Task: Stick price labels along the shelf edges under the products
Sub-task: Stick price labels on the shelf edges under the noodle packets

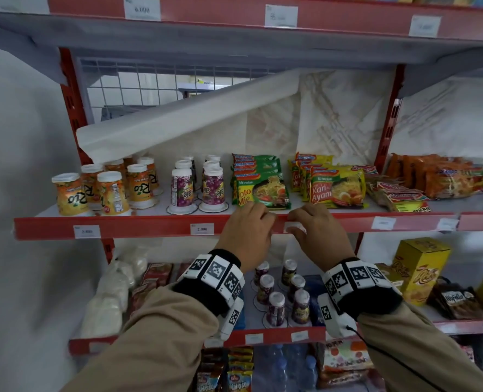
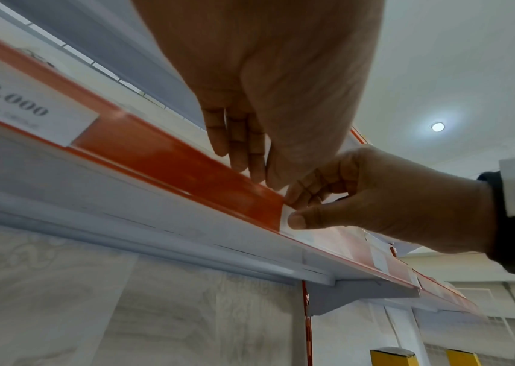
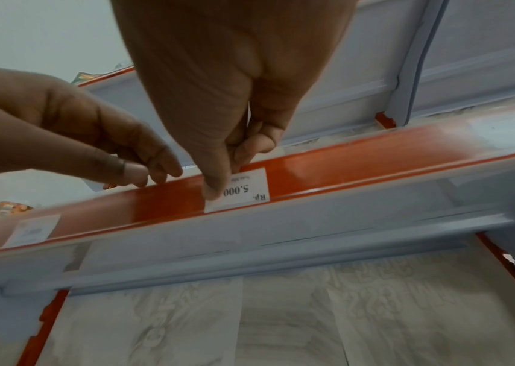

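Note:
A white price label (image 3: 245,190) printed "Rp. 5.000" lies against the red shelf-edge strip (image 1: 149,226), below the green Soto Mie noodle packs (image 1: 263,190). My right hand (image 1: 295,225) pinches the label's left end, with the thumb (image 3: 215,192) pressed on its face and the fingers behind its top edge. In the left wrist view the same label (image 2: 286,213) shows as a white corner under my right hand (image 2: 300,210). Just left of it, my left hand (image 1: 263,220) curls over the top of the strip, and its fingertips (image 2: 240,158) and thumb pinch the strip's upper edge.
Labels stand on the strip under the orange cups (image 1: 86,231), under the purple cups (image 1: 202,229) and further right (image 1: 383,223). Yellow Kari Ayam packs (image 1: 336,188) sit right of my hands. A shelf of cups and boxes (image 1: 421,267) runs below, and another red edge (image 1: 206,9) above.

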